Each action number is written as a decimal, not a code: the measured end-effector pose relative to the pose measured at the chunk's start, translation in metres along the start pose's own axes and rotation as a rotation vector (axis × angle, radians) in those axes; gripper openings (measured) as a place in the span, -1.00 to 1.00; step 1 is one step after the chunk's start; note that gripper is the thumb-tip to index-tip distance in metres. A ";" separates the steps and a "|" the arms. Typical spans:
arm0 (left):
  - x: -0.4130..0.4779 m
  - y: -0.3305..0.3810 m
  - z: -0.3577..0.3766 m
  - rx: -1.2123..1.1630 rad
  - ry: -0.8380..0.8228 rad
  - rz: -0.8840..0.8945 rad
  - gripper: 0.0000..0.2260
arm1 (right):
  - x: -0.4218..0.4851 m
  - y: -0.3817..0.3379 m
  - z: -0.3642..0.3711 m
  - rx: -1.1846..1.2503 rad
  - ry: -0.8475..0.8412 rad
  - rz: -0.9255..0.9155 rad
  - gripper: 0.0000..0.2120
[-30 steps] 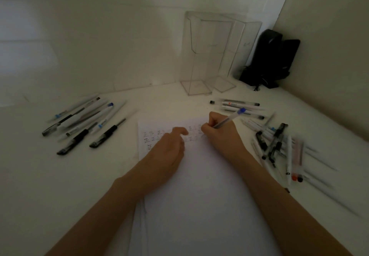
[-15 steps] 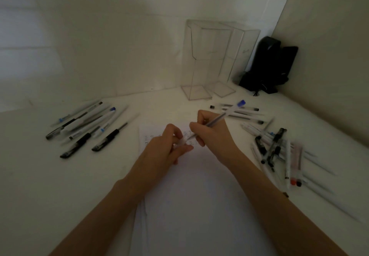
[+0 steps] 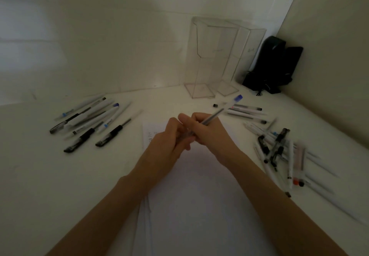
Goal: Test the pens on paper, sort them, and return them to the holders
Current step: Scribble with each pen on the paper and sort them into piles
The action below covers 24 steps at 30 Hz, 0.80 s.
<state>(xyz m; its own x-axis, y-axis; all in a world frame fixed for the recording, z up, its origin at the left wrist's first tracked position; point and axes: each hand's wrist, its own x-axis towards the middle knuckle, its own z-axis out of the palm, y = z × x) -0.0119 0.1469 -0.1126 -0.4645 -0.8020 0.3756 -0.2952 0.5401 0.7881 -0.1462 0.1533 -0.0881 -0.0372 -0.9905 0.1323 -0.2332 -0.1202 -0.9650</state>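
The pen (image 3: 216,113) is held over the paper (image 3: 199,195), blue end toward 1 o'clock. Fingers of your right hand (image 3: 209,133) wrap the barrel; those of your left hand (image 3: 165,141) pinch the tip end. Keep the barrel steady, press straight along it, then sort by result

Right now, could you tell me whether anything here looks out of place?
Both clear holders stand empty while pens lie loose on the table: a row at left, a crisscrossed heap at right.
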 end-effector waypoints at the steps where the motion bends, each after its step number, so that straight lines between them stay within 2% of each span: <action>1: 0.000 0.001 0.000 -0.007 0.002 -0.003 -0.90 | -0.001 -0.004 -0.002 -0.029 -0.023 0.024 -0.60; 4: -0.001 0.001 0.000 0.016 0.009 0.010 -0.84 | -0.002 -0.013 -0.014 0.073 0.040 0.075 -0.50; 7: -0.002 0.002 -0.003 0.038 0.014 0.038 -0.84 | -0.009 -0.013 -0.026 0.234 0.200 -0.029 -0.65; 9: -0.004 0.004 -0.001 0.037 -0.015 0.021 -0.83 | -0.014 -0.008 -0.024 0.291 0.252 -0.052 -0.66; 12: -0.008 0.004 0.004 0.108 -0.124 -0.023 -0.86 | -0.023 -0.001 -0.015 0.301 0.300 -0.033 -0.66; 17: -0.012 0.002 0.006 0.164 -0.214 -0.020 -0.87 | -0.040 0.008 -0.005 0.313 0.403 -0.025 -0.65; 24: -0.024 0.036 0.007 0.128 -0.275 0.074 -0.85 | -0.084 -0.009 -0.026 0.355 0.368 -0.021 -0.68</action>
<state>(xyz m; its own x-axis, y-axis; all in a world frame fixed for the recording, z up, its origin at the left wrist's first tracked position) -0.0176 0.1871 -0.0967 -0.6921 -0.6694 0.2700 -0.3466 0.6363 0.6892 -0.1658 0.2395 -0.0848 -0.3905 -0.9063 0.1617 0.1049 -0.2184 -0.9702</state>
